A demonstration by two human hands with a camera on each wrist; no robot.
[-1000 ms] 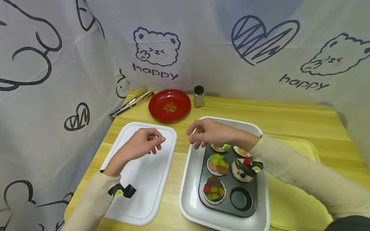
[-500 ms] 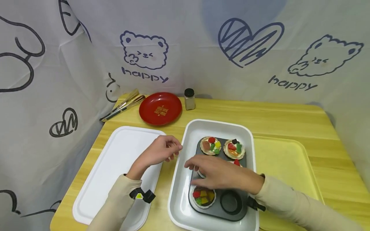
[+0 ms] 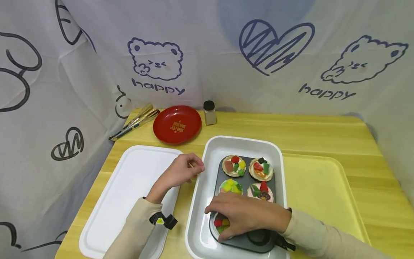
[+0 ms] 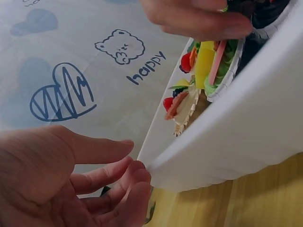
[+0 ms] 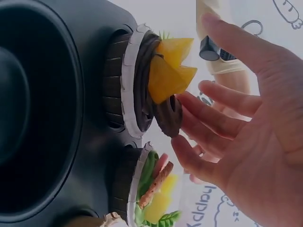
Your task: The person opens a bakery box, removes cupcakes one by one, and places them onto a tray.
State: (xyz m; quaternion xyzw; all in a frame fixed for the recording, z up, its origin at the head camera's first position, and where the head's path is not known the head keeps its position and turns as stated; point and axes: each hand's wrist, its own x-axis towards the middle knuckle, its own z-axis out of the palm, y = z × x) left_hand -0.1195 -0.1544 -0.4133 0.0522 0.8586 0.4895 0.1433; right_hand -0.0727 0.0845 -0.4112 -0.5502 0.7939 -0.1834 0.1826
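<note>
My right hand (image 3: 249, 212) reaches down over the front-left tart of a dark muffin pan (image 3: 244, 181). In the right wrist view this chocolate tart (image 5: 139, 85), topped with yellow fruit pieces and a small brown ring, sits in its cup. My thumb and fingers are spread around its topping, with fingertips right at the brown ring. The hand hides part of the tart in the head view. My left hand (image 3: 181, 171) hovers loosely curled by the left wall of the deep white tray (image 3: 193, 212), holding nothing. Several other fruit-topped tarts (image 3: 234, 166) fill cups behind.
An unfilled cup (image 3: 258, 238) is at the pan's front right. A flat white tray (image 3: 129, 194) lies left, a yellow tray (image 3: 313, 190) right. Behind are tongs (image 3: 134, 124), a red plate (image 3: 177, 124) and a black-capped shaker (image 3: 210, 113).
My right hand has moved from the deep tray's back-left corner toward the front, down to the chocolate tart. My left hand has shifted right, to the deep tray's side. The head view has shifted slightly.
</note>
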